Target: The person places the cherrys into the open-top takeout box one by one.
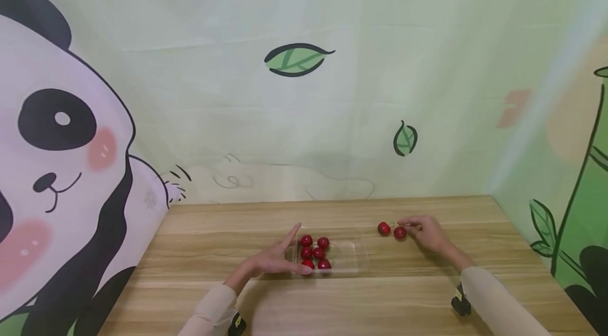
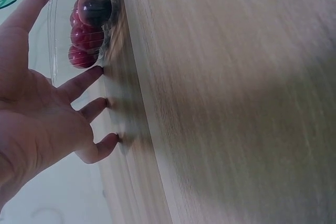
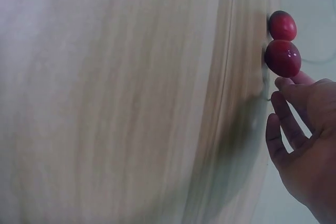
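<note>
A clear plastic container (image 1: 345, 258) stands on the table with several red cherries (image 1: 319, 253) in its left part. My left hand (image 1: 271, 261) rests against the container's left end, thumb toward its front and a straight finger toward its back. In the left wrist view, the other fingers of the left hand (image 2: 47, 114) are spread, tips near the tabletop. To the right of the container, two cherries lie close together, a left one (image 1: 384, 229) and a right one (image 1: 400, 233). My right hand (image 1: 429, 233) reaches to the right cherry (image 3: 283, 59), fingertips beside it; contact is unclear.
The wooden tabletop (image 1: 332, 304) runs back to a pale green printed cloth (image 1: 228, 104), with a panda picture (image 1: 62, 178) on the left. Black wrist devices (image 1: 461, 301) show beneath the sleeves. A thin stem (image 3: 317, 62) shows beside the cherries in the right wrist view.
</note>
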The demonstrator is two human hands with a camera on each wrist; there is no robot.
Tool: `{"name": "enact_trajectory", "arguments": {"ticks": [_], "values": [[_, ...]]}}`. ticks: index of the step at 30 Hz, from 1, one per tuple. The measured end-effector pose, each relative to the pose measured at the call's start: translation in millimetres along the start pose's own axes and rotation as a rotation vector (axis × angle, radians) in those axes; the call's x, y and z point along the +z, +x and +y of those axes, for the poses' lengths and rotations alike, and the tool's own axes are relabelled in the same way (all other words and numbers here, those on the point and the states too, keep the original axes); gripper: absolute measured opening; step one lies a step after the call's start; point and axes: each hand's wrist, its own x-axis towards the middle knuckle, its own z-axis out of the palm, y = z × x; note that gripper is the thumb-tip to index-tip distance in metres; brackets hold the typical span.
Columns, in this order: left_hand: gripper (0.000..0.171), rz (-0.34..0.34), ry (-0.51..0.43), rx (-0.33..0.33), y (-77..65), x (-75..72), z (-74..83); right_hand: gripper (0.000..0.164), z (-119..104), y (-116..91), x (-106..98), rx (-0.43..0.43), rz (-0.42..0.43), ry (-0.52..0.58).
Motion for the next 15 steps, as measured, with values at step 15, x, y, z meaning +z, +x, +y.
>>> {"name": "enact_trajectory", "arguments": {"ticks": [15], "values": [[0.126,0.003,-0.01,0.0,-0.6,0.4,1.6,0.011,2.1,-7.4,0.6,-0.015,0.014,-0.01]]}}
